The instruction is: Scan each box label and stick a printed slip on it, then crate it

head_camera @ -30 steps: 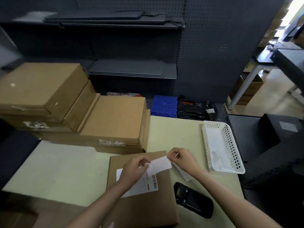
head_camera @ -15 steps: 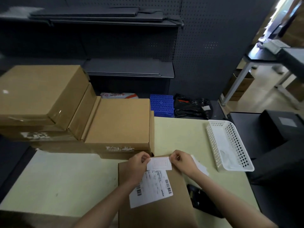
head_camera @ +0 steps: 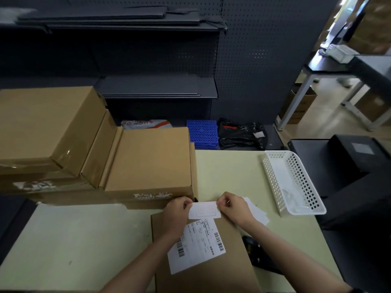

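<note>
Cartons (head_camera: 148, 159) stacked at left await scanning. Left hand (head_camera: 176, 212) and right hand (head_camera: 232, 209) each pinch an end of the printed slip (head_camera: 204, 210), held taut, probably for sticking above the shipping label (head_camera: 196, 246) on the box (head_camera: 211, 271).

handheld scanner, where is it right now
In the head view the handheld scanner lies on the table at lower right, just right of the flat box being labelled, partly hidden under the right forearm.

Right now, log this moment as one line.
step: sticking slip | left hand and right hand: pinch slip ends | box: labelled, on table
</note>
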`<state>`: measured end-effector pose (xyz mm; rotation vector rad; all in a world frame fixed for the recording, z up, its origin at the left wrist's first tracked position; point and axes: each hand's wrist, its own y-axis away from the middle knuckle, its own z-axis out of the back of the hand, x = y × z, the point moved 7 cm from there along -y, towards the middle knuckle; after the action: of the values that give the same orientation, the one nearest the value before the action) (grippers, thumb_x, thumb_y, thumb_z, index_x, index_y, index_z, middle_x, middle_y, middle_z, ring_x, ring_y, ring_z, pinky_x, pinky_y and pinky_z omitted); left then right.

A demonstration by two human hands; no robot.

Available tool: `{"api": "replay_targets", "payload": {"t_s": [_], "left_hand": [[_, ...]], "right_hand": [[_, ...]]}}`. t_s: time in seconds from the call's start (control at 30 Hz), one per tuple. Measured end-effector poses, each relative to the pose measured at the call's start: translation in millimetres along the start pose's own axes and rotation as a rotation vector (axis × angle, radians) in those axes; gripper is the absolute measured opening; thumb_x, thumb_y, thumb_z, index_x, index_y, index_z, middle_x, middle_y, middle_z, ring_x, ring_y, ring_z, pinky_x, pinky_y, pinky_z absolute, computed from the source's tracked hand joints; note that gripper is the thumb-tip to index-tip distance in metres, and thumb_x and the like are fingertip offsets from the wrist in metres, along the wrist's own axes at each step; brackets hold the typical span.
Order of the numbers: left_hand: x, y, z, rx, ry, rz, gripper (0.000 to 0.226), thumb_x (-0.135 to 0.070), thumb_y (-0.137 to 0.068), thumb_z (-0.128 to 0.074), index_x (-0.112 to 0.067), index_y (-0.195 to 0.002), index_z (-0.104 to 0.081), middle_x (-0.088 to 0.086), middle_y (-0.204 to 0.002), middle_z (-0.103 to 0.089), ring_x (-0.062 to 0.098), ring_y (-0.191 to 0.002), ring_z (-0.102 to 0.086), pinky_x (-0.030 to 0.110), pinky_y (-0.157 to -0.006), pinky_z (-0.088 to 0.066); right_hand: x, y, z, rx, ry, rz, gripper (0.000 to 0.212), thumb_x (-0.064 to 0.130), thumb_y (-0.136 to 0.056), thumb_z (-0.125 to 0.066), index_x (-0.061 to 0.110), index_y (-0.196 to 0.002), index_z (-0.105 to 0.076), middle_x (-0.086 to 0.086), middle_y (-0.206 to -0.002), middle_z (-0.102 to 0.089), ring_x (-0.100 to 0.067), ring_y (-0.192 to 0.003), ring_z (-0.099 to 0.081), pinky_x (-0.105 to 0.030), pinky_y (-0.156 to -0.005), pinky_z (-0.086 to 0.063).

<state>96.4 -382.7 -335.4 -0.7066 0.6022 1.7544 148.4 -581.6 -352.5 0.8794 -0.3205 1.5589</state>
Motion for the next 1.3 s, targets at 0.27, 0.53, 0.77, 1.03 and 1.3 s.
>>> {"api": "replay_targets", "payload": {"t_s": [0.27, 0.53, 0.77, 1.03, 1.3], "left_hand": [[0, 4, -8, -0.029, -0.074, -0.084, 0.01, -0.016, -0.093, -0.056, -0.016, -0.092, -0.066, -0.006, -0.089, -0.06, 0.006, -0.085, -0.049, 0.01, -0.066, -0.032], [4, 3, -8, -0.001, -0.092, -0.116, 0.016, -0.018, -0.094, -0.053, -0.017, -0.104, -0.066, -0.005, -0.101, -0.058, 0.006, -0.089, -0.05, 0.016, -0.07, -0.037], [3, 22, -7, -0.02, -0.226, -0.299, 0.035, -0.013, -0.092, -0.057, -0.014, -0.127, -0.058, -0.002, -0.116, -0.057, 0.012, -0.106, -0.054, 0.02, -0.082, -0.046], [6, 32, -21, -0.102, -0.587, -0.581, 0.038, -0.02, -0.085, -0.063, -0.009, -0.122, -0.063, 0.006, -0.121, -0.066, 0.021, -0.11, -0.063, 0.039, -0.098, -0.045], [14, 33, -27, -0.016, -0.556, -0.48, 0.046, -0.027, -0.094, -0.031, -0.01, -0.125, -0.061, 0.004, -0.123, -0.065, 0.02, -0.113, -0.062, 0.039, -0.1, -0.044]], "right_hand": [[4, 0, -3, -0.026, 0.02, 0.025, 0.014, 0.019, -0.082, -0.062, 0.022, -0.071, -0.054, 0.004, -0.074, -0.065, -0.007, -0.068, -0.057, -0.019, -0.063, -0.043], [7, 0, -3, -0.021, 0.119, 0.115, 0.009, 0.023, -0.086, -0.064, 0.018, -0.088, -0.056, 0.004, -0.08, -0.06, -0.011, -0.073, -0.057, -0.025, -0.066, -0.043], [10, 15, -1, -0.083, 0.253, 0.196, 0.06, 0.029, -0.091, -0.057, 0.026, -0.144, -0.028, 0.002, -0.125, -0.045, -0.015, -0.103, -0.054, -0.032, -0.078, -0.051], [6, 46, -27, -0.174, 0.577, 0.496, 0.049, 0.037, -0.101, -0.027, 0.018, -0.143, -0.042, 0.0, -0.149, -0.041, -0.016, -0.139, -0.036, -0.031, -0.115, -0.015], [-2, 46, -36, -0.127, 0.516, 0.387, 0.052, 0.039, -0.101, -0.02, 0.023, -0.149, -0.033, 0.008, -0.155, -0.03, -0.008, -0.145, -0.017, -0.031, -0.117, -0.008]]}}
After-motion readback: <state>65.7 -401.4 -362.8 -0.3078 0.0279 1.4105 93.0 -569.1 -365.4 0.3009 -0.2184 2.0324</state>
